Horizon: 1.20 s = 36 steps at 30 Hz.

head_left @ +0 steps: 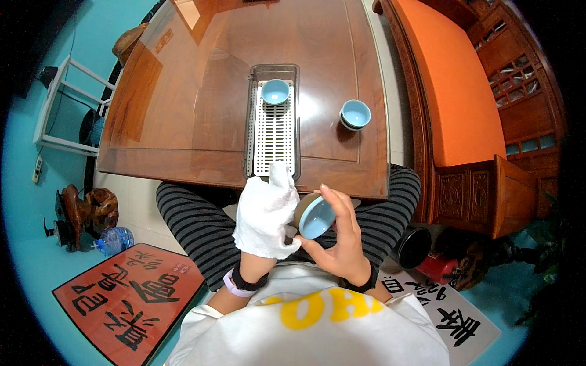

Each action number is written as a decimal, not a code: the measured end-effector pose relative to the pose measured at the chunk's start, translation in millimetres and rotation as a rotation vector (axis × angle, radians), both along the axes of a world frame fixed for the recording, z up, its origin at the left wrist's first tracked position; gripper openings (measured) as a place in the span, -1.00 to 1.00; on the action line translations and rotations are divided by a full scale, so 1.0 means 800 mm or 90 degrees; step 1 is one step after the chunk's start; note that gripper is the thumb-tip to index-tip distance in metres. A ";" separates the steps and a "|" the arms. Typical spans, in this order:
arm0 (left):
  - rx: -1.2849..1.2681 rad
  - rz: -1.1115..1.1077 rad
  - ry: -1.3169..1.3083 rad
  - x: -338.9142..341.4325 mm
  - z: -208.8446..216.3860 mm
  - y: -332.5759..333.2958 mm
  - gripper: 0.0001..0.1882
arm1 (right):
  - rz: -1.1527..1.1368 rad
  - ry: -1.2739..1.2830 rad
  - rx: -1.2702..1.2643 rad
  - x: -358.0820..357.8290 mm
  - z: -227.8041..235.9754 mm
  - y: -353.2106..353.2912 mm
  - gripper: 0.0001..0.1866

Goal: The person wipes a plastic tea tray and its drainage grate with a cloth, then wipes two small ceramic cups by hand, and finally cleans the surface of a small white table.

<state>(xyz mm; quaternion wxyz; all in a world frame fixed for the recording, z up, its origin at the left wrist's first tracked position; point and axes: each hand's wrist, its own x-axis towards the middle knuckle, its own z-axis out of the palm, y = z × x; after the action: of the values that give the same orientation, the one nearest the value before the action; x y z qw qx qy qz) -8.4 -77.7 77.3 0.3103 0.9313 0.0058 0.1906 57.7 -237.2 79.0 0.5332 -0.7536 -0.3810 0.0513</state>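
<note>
While right fingers (345, 213), half-open, hold 1 bowl (317, 218) | cloth (264, 210) covers left hand (254, 262)

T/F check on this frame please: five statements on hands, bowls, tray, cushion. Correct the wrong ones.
1. A white cloth covers most of the left hand. True.
2. The right hand holds a tilted bowl. True.
3. The tray holds three bowls. False: the tray holds one blue bowl.
4. The stack of bowls stands left of the tray. False: the stack is to its right.
5. The bench cushion is orange. True.
</note>
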 end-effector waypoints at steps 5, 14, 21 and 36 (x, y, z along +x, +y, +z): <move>-0.219 0.129 0.152 -0.004 0.005 -0.022 -0.61 | -0.010 -0.048 -0.053 -0.004 -0.007 0.001 -0.11; -0.158 0.077 0.015 -0.031 -0.036 -0.016 -0.82 | 0.103 -0.103 0.029 -0.003 -0.007 0.003 -0.11; -0.224 0.053 -0.039 -0.032 -0.042 -0.020 -0.82 | 0.162 0.046 0.063 0.016 0.005 -0.010 -0.25; -0.148 0.031 -0.015 -0.014 0.006 -0.036 -0.75 | 0.038 -0.219 -0.089 0.008 0.000 -0.012 -0.26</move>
<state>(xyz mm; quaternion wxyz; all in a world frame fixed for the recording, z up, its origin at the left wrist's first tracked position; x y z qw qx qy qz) -19.8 -106.3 82.0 0.4119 0.8861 0.0466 0.2073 63.9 -247.2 79.0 0.4045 -0.7751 -0.4839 -0.0360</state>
